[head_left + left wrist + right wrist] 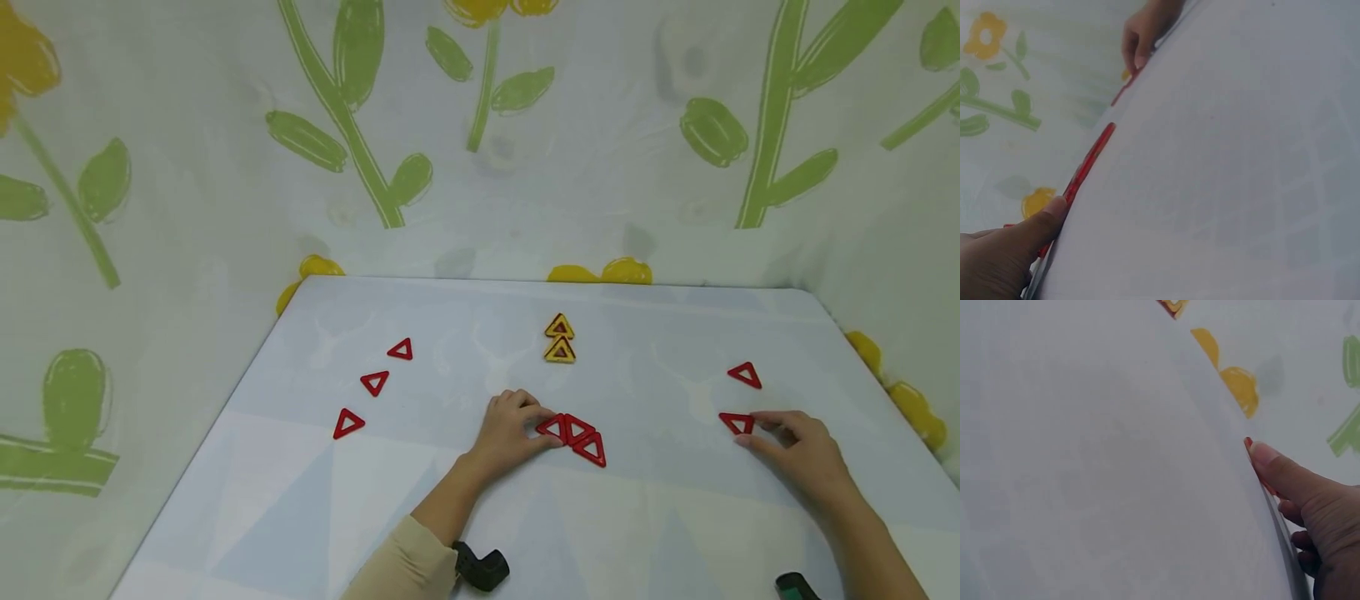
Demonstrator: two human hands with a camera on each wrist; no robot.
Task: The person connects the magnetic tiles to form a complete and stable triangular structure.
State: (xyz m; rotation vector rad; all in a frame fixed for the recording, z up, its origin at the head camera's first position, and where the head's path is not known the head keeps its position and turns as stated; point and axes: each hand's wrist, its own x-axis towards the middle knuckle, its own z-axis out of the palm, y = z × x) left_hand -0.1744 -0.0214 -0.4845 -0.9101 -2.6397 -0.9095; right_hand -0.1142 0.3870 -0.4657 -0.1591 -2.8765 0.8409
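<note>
My left hand [510, 429] pinches the leftmost of three red triangle tiles [565, 429] that lie edge to edge mid-table. In the left wrist view, that hand's thumb presses the near end of the red row [1088, 162], seen nearly edge-on. Over on the right, my right hand [798, 454] grips a single red triangle tile [735, 416] between thumb and fingers. The right wrist view shows the thumb over this tile [1249, 445], covering most of it. Just beyond it lies another red triangle tile [754, 375].
Three separate red triangle tiles, the nearest one [345, 425] included, form a slanting line at the left. Two yellow triangle tiles with dark red centres [559, 328] sit toward the back. The white table [450, 317] meets a flower-patterned wall covering [585, 183].
</note>
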